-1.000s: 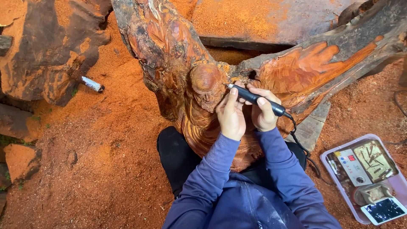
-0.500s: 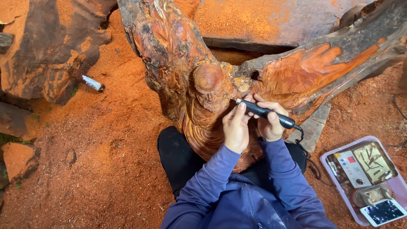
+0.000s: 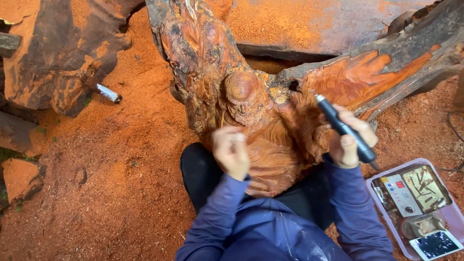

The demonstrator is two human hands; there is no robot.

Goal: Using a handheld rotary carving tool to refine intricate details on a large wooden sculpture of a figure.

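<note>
Mid-carve pause, by the look of it: right hand [image 3: 350,140] has its fingers wrapped round the black rotary tool [image 3: 340,126], tip off the wood carving [image 3: 251,111]. Left hand [image 3: 231,151] blurred over the carving, grip unclear. Next cut needs the tip re-seated.

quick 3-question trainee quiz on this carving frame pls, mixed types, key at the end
1. True or false: the right hand grips the dark pen-shaped rotary tool.
2. Where is the left hand? A) on the pink tray B) in front of the reddish wood carving, blurred C) holding the small cylinder on the sawdust
3. Fill in: the pink tray with the control box lies on the person's ____ side.

Key: 1 true; 2 B; 3 right.
</note>
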